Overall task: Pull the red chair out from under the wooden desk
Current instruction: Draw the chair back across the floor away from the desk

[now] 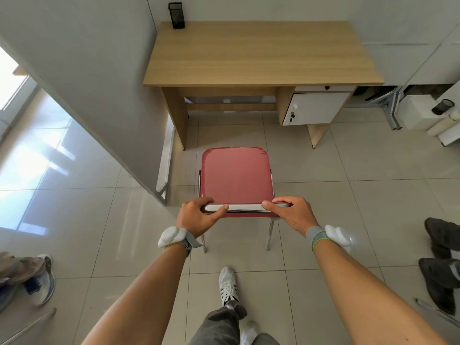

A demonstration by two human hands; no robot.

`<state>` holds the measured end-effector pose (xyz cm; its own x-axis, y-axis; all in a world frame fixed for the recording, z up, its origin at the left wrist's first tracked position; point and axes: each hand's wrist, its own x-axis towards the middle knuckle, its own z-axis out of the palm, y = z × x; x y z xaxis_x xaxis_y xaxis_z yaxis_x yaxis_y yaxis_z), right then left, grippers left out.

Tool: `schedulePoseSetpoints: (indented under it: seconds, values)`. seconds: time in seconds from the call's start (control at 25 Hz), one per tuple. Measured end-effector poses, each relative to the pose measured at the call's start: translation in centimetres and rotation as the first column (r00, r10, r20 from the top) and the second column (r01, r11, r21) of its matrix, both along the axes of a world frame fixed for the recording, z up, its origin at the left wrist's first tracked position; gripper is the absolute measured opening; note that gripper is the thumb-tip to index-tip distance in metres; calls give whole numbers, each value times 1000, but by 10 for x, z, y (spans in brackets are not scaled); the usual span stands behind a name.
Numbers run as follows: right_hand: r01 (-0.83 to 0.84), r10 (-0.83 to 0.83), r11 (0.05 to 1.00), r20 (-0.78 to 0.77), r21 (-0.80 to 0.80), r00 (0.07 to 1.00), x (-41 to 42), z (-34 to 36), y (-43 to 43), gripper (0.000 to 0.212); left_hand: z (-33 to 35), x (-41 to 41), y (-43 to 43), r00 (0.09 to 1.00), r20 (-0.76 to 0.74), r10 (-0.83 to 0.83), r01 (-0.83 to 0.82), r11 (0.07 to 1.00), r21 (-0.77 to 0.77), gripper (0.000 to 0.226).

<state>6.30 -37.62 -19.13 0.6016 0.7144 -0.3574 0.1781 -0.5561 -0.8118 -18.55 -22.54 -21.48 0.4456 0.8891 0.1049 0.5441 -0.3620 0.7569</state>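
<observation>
The red chair (236,176) stands on the tiled floor in front of the wooden desk (261,53), its seat fully out from under the desktop and a tile's gap away from the desk legs. My left hand (198,216) grips the left end of the chair's backrest top, thumb along its near side. My right hand (290,214) grips the right end the same way. Both wrists wear grey bands with white devices. The chair's rear metal legs show below my hands; its front legs are hidden under the seat.
A black mesh pen holder (176,16) sits on the desk's back left corner. A grey partition wall (82,95) runs along the left. Other people's shoes are at far left (39,280) and far right (440,260). My own foot (227,285) is behind the chair.
</observation>
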Motion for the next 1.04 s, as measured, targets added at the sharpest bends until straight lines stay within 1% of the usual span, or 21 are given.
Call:
schedulePoseSetpoints:
  seconds: [0.16, 0.36, 0.56, 0.72, 0.84, 0.92, 1.04]
  values:
    - [-25, 25, 1000, 2, -4, 1000, -14, 1, -30, 68, -2, -16, -31, 1000, -27, -12, 12, 1000, -20, 56]
    - [-45, 45, 999, 0, -1, 999, -35, -1, -67, 69, -1, -38, -69, 999, -39, -11, 10, 999, -35, 55]
    - [-57, 57, 998, 1, 9, 998, -51, 1, -96, 70, 1, -54, -97, 999, -34, -19, 17, 997, -77, 61]
    - [-70, 70, 997, -2, -19, 998, -58, 2, -104, 63, 5, -57, -106, 998, -45, -54, 50, 995, -88, 53]
    - [-142, 144, 987, 14, -77, 990, -56, 6, -101, 54, 6, -58, -105, 993, -66, -102, 94, 989, -113, 51]
    - [-166, 168, 982, 14, -95, 986, -55, 7, -99, 53, 6, -60, -101, 989, -83, -125, 113, 984, -134, 51]
    - [-149, 151, 985, 22, -82, 988, -57, 4, -99, 55, 8, -60, -101, 989, -90, -121, 108, 985, -133, 51]
